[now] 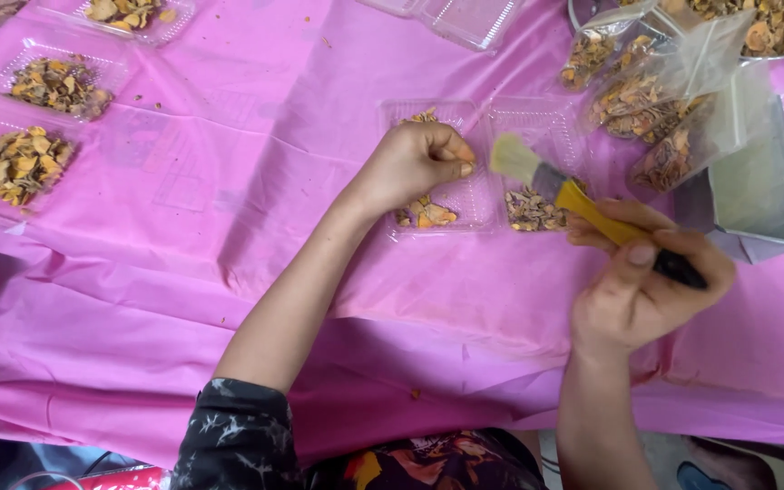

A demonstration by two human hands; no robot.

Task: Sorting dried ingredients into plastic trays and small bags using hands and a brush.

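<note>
Your left hand [415, 163] rests fisted, fingers together, in a clear hinged clamshell tray [478, 163] mid-desk, on dried orange-brown slices. Your right hand [646, 281] has fingers clamped on a yellow-handled brush [583, 200] over the tray's other half, which holds few flakes. Three trays [20, 163] at the far left edge look filled; bags [655, 109] sit at right.

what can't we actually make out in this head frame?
- Left hand: closed fist hides whatever it pinches, head view.
- Brush: bristles motion-blurred; right hand covers the handle end.
- Metal bowl: cut off by the top edge.
- Plastic bags: contents blurred behind film.
</note>
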